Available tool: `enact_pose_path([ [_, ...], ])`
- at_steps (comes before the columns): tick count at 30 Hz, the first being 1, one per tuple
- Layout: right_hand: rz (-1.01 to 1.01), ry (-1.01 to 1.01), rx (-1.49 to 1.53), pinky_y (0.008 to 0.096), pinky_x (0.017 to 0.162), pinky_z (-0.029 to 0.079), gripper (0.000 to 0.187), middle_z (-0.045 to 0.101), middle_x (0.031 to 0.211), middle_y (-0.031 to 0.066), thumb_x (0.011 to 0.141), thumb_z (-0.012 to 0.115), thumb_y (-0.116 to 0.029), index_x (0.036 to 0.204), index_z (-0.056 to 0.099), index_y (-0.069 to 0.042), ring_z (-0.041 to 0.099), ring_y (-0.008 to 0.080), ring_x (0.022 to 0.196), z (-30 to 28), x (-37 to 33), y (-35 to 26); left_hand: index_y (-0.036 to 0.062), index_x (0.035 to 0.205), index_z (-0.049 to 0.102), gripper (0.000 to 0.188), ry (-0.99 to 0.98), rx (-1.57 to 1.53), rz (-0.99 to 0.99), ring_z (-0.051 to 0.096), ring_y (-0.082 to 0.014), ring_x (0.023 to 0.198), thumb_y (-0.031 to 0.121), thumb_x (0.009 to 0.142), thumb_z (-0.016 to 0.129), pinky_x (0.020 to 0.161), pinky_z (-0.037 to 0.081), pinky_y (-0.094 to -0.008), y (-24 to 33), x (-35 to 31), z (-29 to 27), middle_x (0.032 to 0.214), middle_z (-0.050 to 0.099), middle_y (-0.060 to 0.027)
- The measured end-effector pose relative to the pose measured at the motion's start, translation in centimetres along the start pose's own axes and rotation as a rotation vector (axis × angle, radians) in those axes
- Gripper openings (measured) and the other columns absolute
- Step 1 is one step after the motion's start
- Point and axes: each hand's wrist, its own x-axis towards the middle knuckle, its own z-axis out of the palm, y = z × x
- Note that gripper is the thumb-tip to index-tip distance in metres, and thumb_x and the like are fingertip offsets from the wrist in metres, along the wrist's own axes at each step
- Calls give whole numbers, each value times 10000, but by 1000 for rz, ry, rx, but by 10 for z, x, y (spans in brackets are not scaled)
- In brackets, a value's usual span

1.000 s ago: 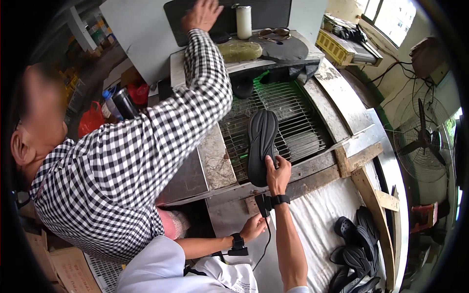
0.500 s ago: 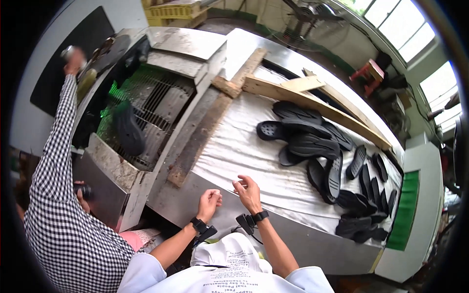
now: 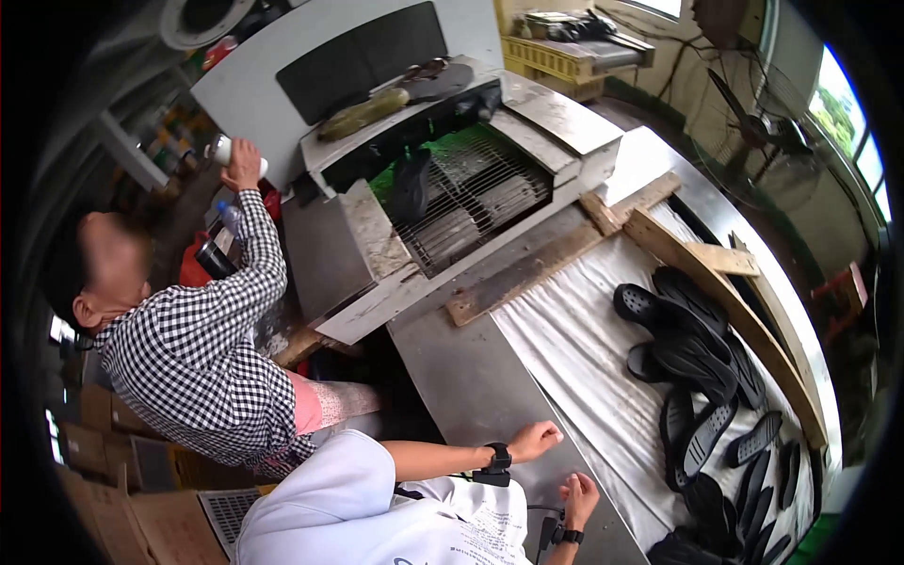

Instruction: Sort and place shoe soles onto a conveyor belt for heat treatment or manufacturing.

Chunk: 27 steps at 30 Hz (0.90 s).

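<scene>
over the metal ledge [image 3: 476,372], near its border with the white cloth [image 3: 574,348], the left hand [image 3: 537,441] is held with its fingers curled inward; nothing shows in it, though how tightly they close i cannot tell. just beside it, toward the wearer's right and closer to the body, the right hand [image 3: 580,499] has its fingers bent and loose, with no object visible between them and the thumb. whether either hand touches the metal i cannot tell. each wrist wears a black strap, the left strap [image 3: 496,460] and the right strap [image 3: 567,535].

to the right of both hands, apart from them, the black soles [image 3: 692,363] lie heaped and scattered on the cloth, some overlapping, some with holes or slots. beyond that heap from the hands, a long wooden board [image 3: 730,325] slants past it. ahead of the hands, a wooden plank [image 3: 556,264] crosses the cloth's far end. farther ahead and left, well apart from the grip, a dark sole [image 3: 410,188] rests on a wire grate [image 3: 480,198] in greenish light.

far left of the hands, a co-worker in a checked shirt [image 3: 188,348] grips a white cylinder [image 3: 223,151].
</scene>
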Motion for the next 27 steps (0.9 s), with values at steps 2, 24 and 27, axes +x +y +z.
enact_pose_path([
  [2,14,-62,-79,254,516,520,293,708,872,111,937,668,-177,1110,658,59,673,159,626,1,2,-14,28,988,675,348,55,19,-19,680,-225,747,374,970,640,691,520,-382,3,-12,0,806,704,-129],
  [24,-250,-215,-390,279,618,574,312,702,862,145,918,697,-145,1132,648,75,698,187,714,110,6,-73,56,945,682,340,349,38,42,681,-288,760,396,942,660,695,525,-412,-67,14,-82,825,709,-139],
  [27,-257,-174,-438,322,733,577,355,745,874,142,880,749,-221,1120,690,34,726,200,811,111,8,-58,43,965,686,296,277,-100,71,653,-175,711,338,949,683,647,532,-360,-94,18,-89,768,691,-86],
])
